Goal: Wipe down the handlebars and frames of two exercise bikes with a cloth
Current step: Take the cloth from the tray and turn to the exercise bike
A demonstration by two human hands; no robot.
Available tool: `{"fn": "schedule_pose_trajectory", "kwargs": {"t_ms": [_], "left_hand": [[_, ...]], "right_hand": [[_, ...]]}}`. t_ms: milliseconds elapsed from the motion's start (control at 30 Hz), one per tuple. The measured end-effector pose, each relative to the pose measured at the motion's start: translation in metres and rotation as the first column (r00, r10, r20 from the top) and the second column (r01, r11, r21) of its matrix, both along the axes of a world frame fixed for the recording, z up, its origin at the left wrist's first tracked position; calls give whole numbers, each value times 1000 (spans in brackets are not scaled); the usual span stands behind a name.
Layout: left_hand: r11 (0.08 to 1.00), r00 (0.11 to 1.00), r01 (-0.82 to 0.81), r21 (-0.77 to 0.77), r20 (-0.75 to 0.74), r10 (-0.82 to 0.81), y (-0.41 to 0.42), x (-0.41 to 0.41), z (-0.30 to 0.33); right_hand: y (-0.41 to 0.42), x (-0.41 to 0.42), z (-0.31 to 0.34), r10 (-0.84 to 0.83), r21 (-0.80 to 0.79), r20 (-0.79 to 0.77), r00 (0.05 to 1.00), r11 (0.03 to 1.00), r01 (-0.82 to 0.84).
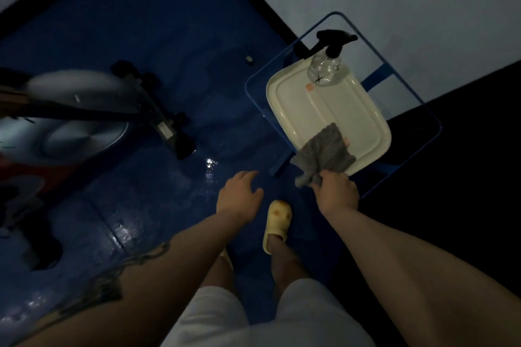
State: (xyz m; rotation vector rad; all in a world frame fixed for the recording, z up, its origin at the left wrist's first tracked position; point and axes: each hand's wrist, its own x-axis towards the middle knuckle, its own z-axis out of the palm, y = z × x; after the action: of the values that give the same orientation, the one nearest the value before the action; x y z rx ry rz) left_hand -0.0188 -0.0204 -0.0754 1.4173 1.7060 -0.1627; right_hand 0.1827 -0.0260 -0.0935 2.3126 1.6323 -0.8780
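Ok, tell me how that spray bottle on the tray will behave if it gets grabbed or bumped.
The spray bottle looks like clear plastic, so probably light and not fragile. It stands upright at the far end of the white tray with a bulky black trigger head, so a bump could tip it. The smooth tray may let it slide.

Quick count: two hands, left hand (239, 196) loose and holding nothing, right hand (337, 191) gripping the cloth. One grey cloth (324, 153), draped over the tray's 6 o'clock edge. One cream tray (298, 110). One clear spray bottle (324, 67) at the tray's 12 o'clock end. One blue stand (423, 98) under the tray. One exercise bike (93, 118) at 9 o'clock, blurry. One yellow slipper (277, 224) plainly visible, dead centre.
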Motion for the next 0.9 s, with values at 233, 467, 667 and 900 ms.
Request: {"fn": "schedule_pose_trajectory", "kwargs": {"t_ms": [233,467,667,900], "left_hand": [[986,985,-167,-1,44,167,-16,-13,13],[893,899,-437,110,95,428,-34,-65,51],[644,663,-749,157,153,733,-79,-130,88],[367,428,-894,255,254,867,-152,-208,125]], "right_hand": [[7,9,21,24,118,-27,999,993,-21],[17,-36,74,294,391,-62,954,886,-248],[19,-115,102,545,417,-122,830,787,-456],[-14,-244,137,748,538,-234,620,631,-559]]}}
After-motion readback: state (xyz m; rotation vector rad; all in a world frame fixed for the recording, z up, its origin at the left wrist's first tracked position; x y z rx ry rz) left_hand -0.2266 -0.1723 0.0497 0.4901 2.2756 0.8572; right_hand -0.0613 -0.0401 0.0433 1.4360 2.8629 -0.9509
